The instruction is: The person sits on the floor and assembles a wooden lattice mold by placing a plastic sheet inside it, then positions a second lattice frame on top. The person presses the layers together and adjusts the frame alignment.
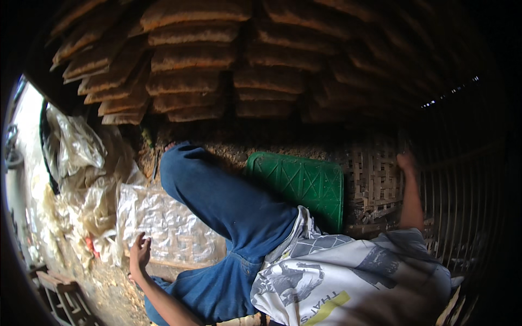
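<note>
Over the lower left, my left hand (140, 252) is held with its fingers apart and nothing in them. It is beside a flat slab wrapped in clear, crinkled plastic (171, 223) on the ground. Far to the right, my right arm reaches out into the shade. There my right hand (406, 161) is closed at the edge of a woven bamboo panel (375, 176); the dimness hides its fingertips. Between my bent leg and that panel rests a green plastic crate (304, 182), with its ribbed side showing.
Stacked flat brown slabs (190, 57) rise in layers across the far side. Loose clear plastic sheeting (81, 157) lies heaped at the left. A wooden frame (65, 293) stands at the lower left, and a slatted wall (457, 201) runs along the right.
</note>
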The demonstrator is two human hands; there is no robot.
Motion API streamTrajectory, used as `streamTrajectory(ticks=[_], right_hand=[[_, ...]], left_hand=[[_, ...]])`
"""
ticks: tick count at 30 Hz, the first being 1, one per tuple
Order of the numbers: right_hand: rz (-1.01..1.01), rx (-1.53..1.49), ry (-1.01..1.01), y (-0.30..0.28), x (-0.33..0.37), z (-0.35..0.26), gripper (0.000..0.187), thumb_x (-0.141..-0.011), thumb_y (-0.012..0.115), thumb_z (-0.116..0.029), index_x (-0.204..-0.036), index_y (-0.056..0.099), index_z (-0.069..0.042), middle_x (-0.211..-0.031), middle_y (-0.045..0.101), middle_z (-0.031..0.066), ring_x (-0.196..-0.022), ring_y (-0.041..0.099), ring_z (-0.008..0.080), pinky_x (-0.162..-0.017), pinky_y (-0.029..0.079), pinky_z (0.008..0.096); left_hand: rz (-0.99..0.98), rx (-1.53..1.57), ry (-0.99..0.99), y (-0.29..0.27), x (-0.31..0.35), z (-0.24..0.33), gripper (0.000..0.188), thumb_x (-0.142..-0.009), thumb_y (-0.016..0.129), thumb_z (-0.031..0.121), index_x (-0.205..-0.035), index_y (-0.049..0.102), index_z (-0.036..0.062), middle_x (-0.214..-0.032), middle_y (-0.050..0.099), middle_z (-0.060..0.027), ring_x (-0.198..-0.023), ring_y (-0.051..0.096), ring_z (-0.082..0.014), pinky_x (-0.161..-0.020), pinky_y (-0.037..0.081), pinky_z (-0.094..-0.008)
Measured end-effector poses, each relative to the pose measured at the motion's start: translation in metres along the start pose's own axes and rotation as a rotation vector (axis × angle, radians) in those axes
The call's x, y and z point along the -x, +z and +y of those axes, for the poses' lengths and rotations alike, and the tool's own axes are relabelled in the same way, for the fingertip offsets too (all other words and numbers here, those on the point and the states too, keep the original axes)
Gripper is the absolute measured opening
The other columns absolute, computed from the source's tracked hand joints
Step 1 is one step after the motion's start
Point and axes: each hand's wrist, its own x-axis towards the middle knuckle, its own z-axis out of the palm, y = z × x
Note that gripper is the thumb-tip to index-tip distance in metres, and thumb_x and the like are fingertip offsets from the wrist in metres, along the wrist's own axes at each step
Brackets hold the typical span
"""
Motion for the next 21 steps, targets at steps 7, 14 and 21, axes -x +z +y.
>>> streamTrajectory(ticks=[7,14,21], right_hand=[[-0.251,0.411,-0.284,-0.188,-0.092,0.070,0.030,-0.088,0.053,-0.022,-0.106,0.070,-0.004,-0.114,0.064,0.0216,-0.104,0.062,0.0378,-0.093,0.050,0.0428],[-0.333,0.041,0.006,-0.384,-0.051,-0.008,0.023,-0.088,0.064,-0.016,-0.103,0.068,0.002,-0.077,0.070,0.0091,-0.069,0.066,0.0181,-0.068,0.051,0.0357],[-0.040,-0.278,-0.060,-0.460,0.003,-0.081,0.053,-0.084,0.069,-0.014,-0.132,0.052,-0.003,-0.089,0.066,0.0075,-0.072,0.059,0.0156,-0.071,0.049,0.0327]], left_hand=[[-0.005,0.114,0.059,-0.008,-0.011,0.008,0.043,-0.096,0.060,0.024,-0.133,0.052,0.0041,-0.107,0.068,-0.0189,-0.083,0.067,-0.0213,-0.071,0.054,-0.0329],[0.046,0.056,0.025,-0.022,0.009,0.002,0.045,-0.095,0.061,0.027,-0.133,0.053,0.0038,-0.104,0.069,-0.0183,-0.073,0.067,-0.0191,-0.065,0.053,-0.0310],[0.079,0.089,0.078,-0.028,-0.005,-0.019,0.048,-0.094,0.062,0.032,-0.133,0.053,0.0041,-0.099,0.070,-0.0175,-0.070,0.066,-0.0182,-0.062,0.051,-0.0318]])
